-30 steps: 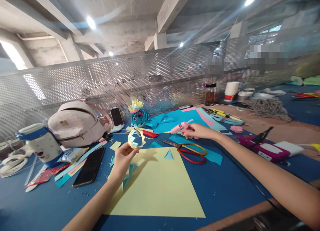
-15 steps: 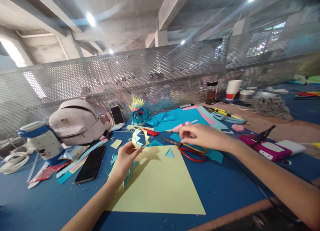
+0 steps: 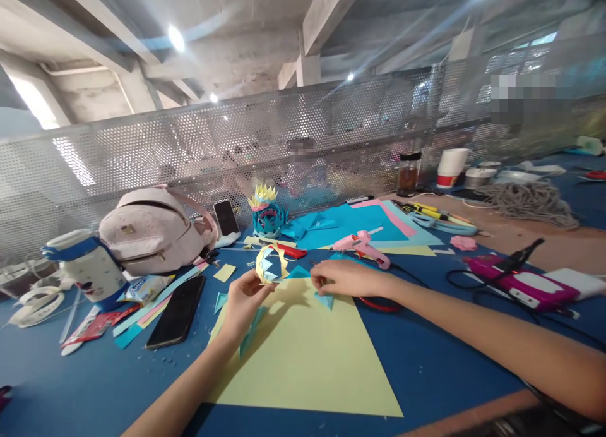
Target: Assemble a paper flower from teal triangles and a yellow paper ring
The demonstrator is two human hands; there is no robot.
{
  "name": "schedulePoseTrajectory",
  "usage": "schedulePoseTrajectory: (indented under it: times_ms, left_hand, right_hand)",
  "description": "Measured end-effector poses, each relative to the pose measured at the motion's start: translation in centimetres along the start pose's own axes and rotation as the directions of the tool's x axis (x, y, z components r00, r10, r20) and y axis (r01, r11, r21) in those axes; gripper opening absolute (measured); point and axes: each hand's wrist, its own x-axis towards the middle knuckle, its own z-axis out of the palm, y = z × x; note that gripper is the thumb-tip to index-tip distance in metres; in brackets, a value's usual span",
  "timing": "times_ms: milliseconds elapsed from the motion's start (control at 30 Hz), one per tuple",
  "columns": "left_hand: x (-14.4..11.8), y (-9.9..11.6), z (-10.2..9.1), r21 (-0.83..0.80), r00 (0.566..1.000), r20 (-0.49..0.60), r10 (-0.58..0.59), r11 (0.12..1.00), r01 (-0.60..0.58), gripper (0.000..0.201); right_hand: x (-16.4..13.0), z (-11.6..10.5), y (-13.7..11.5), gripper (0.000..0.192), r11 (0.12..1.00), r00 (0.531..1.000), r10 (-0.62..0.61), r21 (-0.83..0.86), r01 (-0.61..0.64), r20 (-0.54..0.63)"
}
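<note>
My left hand (image 3: pixel 247 298) pinches a small paper ring (image 3: pixel 283 263), pale yellow with light blue pointed pieces along its inside, above a yellow sheet (image 3: pixel 303 367). My right hand (image 3: pixel 338 278) has its fingers curled together at a light blue paper triangle (image 3: pixel 324 302) near the sheet's far edge; its fingertips cover the triangle's upper part. Behind that hand lies a pink glue gun (image 3: pixel 362 244). Red-handled scissors (image 3: pixel 381 305) are mostly hidden under the right forearm. A folded blue-green paper piece (image 3: pixel 250 335) rests beside my left wrist.
A blue and yellow paper crown-like model (image 3: pixel 267 216) stands at the back, near a red cutter (image 3: pixel 291 251) and blue sheets (image 3: pixel 355 225). Left are a phone (image 3: pixel 176 312), a bottle (image 3: pixel 88 266) and a backpack (image 3: pixel 151 232). A magenta power strip (image 3: pixel 521 285) with cables lies right.
My right hand has moved left and down, from above the scissors to the blue triangle, uncovering the glue gun. The left hand keeps the paper ring. The view has shifted slightly.
</note>
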Motion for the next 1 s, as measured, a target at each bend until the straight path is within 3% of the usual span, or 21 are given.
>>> schedulePoseTrajectory:
  times_ms: [133, 233, 333, 500, 733, 867, 1000]
  left_hand:
    - [0.1, 0.0, 0.1, -0.007, 1.000, -0.021, -0.008, 1.000, 0.008, 0.019]
    - [0.1, 0.2, 0.1, 0.001, 1.000, -0.028, -0.004, 1.000, 0.004, 0.019]
    - [0.1, 0.2, 0.2, 0.008, 1.000, -0.028, -0.003, 1.000, 0.004, 0.020]
    - [0.1, 0.2, 0.3, -0.003, 1.000, -0.024, -0.010, 1.000, 0.010, 0.018]
    - [0.1, 0.2, 0.4, -0.017, 1.000, -0.005, -0.023, 1.000, 0.022, 0.016]
    - [0.1, 0.0, 0.3, -0.021, 1.000, 0.000, -0.021, 1.000, 0.021, 0.016]
    - [0.2, -0.1, 0.2, -0.017, 1.000, -0.007, -0.020, 1.000, 0.020, 0.018]
  right_hand:
    - [0.2, 1.2, 0.2, 0.005, 0.967, 0.992, 0.012, 0.255, 0.020, -0.126]
    - [0.7, 2.2, 0.7, 0.016, 0.843, 0.992, 0.010, 0.534, 0.061, -0.129]
    - [1.1, 2.9, 1.1, 0.032, 0.726, 0.995, 0.042, 0.687, 0.033, -0.093]
    - [1.2, 3.5, 1.5, 0.043, 0.671, 0.993, 0.075, 0.741, 0.013, -0.085]
    - [0.6, 3.4, 0.9, 0.024, 0.645, 0.994, 0.044, 0.762, 0.045, -0.096]
    - [0.5, 3.3, 0.7, 0.009, 0.698, 0.997, 0.013, 0.714, 0.043, -0.073]
    - [0.4, 3.4, 0.6, 0.020, 0.805, 0.993, 0.048, 0.593, 0.027, -0.110]
